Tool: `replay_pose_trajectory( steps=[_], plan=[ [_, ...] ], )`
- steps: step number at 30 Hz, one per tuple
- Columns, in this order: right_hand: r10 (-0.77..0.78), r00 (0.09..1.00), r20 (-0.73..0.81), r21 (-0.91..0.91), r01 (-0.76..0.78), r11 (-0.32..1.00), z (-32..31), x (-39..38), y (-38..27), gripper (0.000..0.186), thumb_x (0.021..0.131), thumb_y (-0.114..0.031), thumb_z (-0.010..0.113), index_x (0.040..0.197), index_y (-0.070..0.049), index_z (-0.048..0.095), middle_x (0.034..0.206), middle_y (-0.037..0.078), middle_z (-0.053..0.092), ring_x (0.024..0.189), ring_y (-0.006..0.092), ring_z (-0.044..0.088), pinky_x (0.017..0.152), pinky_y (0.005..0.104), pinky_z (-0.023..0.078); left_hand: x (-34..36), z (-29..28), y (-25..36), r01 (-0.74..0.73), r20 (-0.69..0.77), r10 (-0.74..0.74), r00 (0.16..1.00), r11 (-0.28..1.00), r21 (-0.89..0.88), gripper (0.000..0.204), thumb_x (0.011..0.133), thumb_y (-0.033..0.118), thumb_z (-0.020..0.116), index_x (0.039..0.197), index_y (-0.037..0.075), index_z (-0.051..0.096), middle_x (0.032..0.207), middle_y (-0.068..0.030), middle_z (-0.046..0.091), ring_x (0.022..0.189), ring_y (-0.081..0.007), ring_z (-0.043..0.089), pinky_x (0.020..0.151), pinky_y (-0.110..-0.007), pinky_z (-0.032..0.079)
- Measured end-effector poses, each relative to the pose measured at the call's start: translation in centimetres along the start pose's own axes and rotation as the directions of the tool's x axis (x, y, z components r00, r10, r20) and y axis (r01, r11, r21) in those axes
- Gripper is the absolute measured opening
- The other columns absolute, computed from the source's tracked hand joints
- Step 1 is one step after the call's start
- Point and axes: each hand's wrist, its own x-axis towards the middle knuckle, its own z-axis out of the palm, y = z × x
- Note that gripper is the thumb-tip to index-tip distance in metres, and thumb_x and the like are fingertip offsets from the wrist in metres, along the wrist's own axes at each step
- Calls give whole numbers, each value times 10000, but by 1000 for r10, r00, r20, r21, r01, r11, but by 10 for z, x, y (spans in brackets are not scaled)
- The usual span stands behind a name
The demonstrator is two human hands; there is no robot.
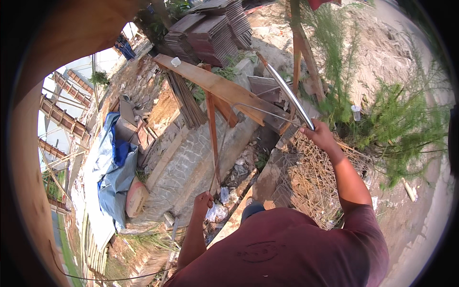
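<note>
My right hand (316,134) is closed on the lower end of a long silver metal bar (287,91) with a dull brown tip, raised over a wooden plank (205,81). A thin bent rod (260,108) reaches across to just beside that hand; whether I grip it too I cannot tell. My left hand (203,201), lower and left of centre, is closed around a thin metal rod (213,174) that slants up beside an upright wooden post (210,112). A pile of thin rusty rods (303,179) lies below my right hand.
Stacked corrugated sheets (208,36) stand at the back, bundled strips (184,100) beside the plank. A blue tarp (114,167) and sack (136,198) lie left. Wooden framework (64,117) is beyond them, with a person (123,45) at top left. Feathery greenery (382,129) grows right.
</note>
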Motion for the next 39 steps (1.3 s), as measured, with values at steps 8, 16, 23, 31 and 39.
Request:
replay_pose_trajectory(
  steps=[8, 16, 23, 31, 39],
  plan=[
    [-34, 992, -119, -53, 28, 998, -7, -24, 50, 307, 809, -238, 722, 738, -20, 517, 599, 32, 449, 578, 124, 414, 530, 327, 367, 66, 77, 28, -24, 197, 33, 980, 998, -51, 292, 962, 303, 489, 892, 32, 572, 633, 0, 512, 536, -77, 485, 493, -237, 411],
    [123, 967, -223, -251, -178, 951, 10, -29, 63, 380, 820, -346, 695, 735, -10, 538, 582, 83, 467, 550, 167, 426, 531, 345, 369, 146, 83, 37, 26, 319, -50, 946, 996, 80, 354, 958, 345, 504, 799, 37, 571, 559, 9, 463, 463, -72, 430, 437, -235, 348],
    [194, 909, -368, -227, -290, 930, 50, -36, 51, 382, 835, -360, 676, 748, -15, 535, 592, 64, 470, 562, 169, 424, 528, 346, 362, 216, 81, 64, 193, 604, -202, 771, 978, 81, 459, 949, 456, 486, 754, 47, 556, 569, 12, 443, 490, -77, 408, 451, -247, 322],
    [399, 840, -367, -237, -499, 833, 66, -37, 44, 400, 818, -400, 692, 776, -33, 538, 560, 56, 472, 535, 160, 436, 507, 340, 371, 292, 62, 86, 149, 754, -279, 595, 960, 238, 517, 915, 542, 495, 659, 96, 450, 524, 31, 362, 436, -72, 312, 412, -254, 237],
    [512, 729, -455, -285, -664, 692, 74, -26, 22, 422, 808, -414, 681, 767, -10, 566, 571, 87, 500, 536, 200, 468, 526, 367, 381, 292, 85, 77, 47, 652, -276, 707, 937, 345, 525, 957, 460, 451, 638, 45, 496, 539, -12, 441, 463, -107, 388, 441, -289, 305]
  ],
)
